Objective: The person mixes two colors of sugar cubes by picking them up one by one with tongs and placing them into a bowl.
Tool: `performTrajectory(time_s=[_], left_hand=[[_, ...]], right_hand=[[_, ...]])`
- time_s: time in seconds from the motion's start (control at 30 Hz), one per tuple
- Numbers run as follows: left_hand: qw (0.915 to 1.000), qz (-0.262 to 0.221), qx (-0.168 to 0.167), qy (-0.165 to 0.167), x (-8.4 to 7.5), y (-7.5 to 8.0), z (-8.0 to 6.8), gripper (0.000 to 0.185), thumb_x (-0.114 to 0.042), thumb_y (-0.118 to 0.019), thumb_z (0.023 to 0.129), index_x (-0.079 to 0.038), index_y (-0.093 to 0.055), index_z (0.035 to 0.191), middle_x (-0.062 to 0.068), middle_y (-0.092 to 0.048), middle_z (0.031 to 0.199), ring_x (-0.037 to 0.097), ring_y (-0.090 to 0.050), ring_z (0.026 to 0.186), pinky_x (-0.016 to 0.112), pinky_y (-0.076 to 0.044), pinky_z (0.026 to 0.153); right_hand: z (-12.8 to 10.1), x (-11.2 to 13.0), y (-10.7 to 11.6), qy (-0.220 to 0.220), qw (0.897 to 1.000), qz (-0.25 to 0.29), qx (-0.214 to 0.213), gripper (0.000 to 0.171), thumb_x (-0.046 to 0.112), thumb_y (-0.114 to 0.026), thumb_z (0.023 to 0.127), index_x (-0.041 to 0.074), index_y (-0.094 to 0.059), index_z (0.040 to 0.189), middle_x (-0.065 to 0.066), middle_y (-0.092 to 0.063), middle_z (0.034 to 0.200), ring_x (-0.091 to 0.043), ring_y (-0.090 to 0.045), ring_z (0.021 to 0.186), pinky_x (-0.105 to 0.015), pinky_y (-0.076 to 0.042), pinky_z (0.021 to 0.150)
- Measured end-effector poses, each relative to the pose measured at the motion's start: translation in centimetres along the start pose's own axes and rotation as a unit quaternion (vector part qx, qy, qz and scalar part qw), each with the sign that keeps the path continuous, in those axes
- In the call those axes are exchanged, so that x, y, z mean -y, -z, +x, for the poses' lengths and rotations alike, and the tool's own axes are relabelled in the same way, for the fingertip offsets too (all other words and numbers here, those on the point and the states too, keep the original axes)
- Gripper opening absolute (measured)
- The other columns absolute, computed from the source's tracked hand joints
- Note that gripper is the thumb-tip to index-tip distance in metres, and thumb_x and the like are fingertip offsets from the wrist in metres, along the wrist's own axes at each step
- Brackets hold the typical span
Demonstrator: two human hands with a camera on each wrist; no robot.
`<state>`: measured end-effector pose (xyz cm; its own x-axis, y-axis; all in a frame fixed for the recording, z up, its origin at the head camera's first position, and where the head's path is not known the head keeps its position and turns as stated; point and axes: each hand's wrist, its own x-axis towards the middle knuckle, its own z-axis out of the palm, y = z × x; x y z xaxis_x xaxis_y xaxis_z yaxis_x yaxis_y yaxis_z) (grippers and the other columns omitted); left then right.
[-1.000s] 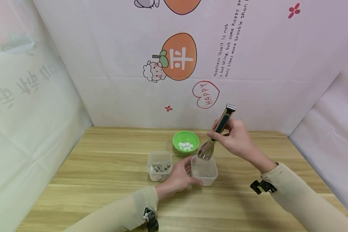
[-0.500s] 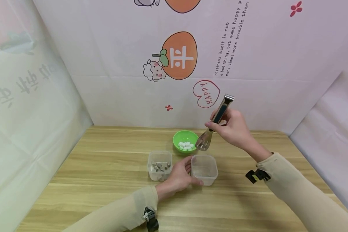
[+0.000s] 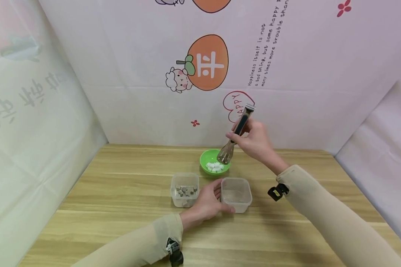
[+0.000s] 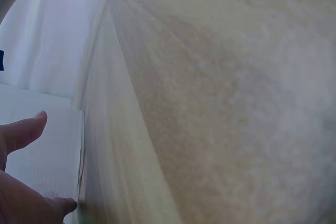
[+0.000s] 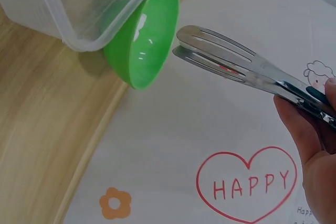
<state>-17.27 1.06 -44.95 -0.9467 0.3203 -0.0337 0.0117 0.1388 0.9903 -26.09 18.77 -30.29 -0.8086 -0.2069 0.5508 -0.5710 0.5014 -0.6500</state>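
Note:
My right hand (image 3: 254,139) grips metal slotted tongs (image 3: 225,153) by their dark handle, heads pointing down over the green bowl (image 3: 205,157). Small white pieces (image 3: 215,167) lie in that bowl. In the right wrist view the tongs (image 5: 226,59) have a narrow gap between their heads and nothing in it; the bowl (image 5: 152,40) is just beyond their tips. My left hand (image 3: 207,204) holds the left side of a translucent plastic container (image 3: 241,207), thumb at the front and fingers toward the back. Nothing shows inside this container.
Left of my left hand stands a second translucent container (image 3: 180,203) with several small grey cubes (image 3: 186,191). The wooden table (image 3: 127,193) ends at a white printed cloth (image 3: 147,122) behind the bowl. White sheets hang on both sides.
My right hand has carried the tongs up, back and to the left, from over the right container to over the green bowl. The left hand has stayed at its container.

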Motion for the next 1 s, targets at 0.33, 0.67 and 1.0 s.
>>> performTrajectory(time_s=[0.33, 0.67, 1.0], left_hand=[[1.0, -0.003, 0.005, 0.001, 0.1, 0.1, 0.0, 0.103, 0.004, -0.096, 0.069, 0.001, -0.042, 0.157, 0.016, -0.05, 0.157, 0.032, -0.048, 0.144, 0.037, -0.041, 0.12], [1.0, -0.006, 0.004, -0.006, 0.1, 0.1, 0.1, 0.103, 0.005, -0.096, 0.068, 0.002, -0.044, 0.156, 0.018, -0.051, 0.156, 0.033, -0.049, 0.143, 0.036, -0.043, 0.119], [1.0, -0.006, 0.005, -0.003, -0.1, 0.2, -0.1, 0.104, 0.005, -0.096, 0.068, 0.002, -0.042, 0.157, 0.017, -0.05, 0.157, 0.033, -0.048, 0.144, 0.037, -0.041, 0.12]], right_hand=[[0.6, -1.4, -2.7, 0.022, 0.999, -0.023, -0.006, 0.019, 0.007, -0.086, 0.089, 0.003, -0.068, 0.093, -0.006, -0.071, 0.081, -0.019, -0.064, 0.07, -0.026, -0.049, 0.056], [0.8, -2.3, -4.2, 0.011, 1.0, -0.007, -0.002, 0.018, 0.005, -0.084, 0.09, 0.002, -0.066, 0.093, -0.009, -0.07, 0.082, -0.021, -0.064, 0.07, -0.025, -0.052, 0.059], [0.4, -2.2, -3.7, -0.008, 0.999, 0.015, -0.028, 0.02, 0.002, -0.083, 0.089, -0.002, -0.066, 0.097, -0.013, -0.071, 0.085, -0.023, -0.064, 0.073, -0.022, -0.052, 0.062]])
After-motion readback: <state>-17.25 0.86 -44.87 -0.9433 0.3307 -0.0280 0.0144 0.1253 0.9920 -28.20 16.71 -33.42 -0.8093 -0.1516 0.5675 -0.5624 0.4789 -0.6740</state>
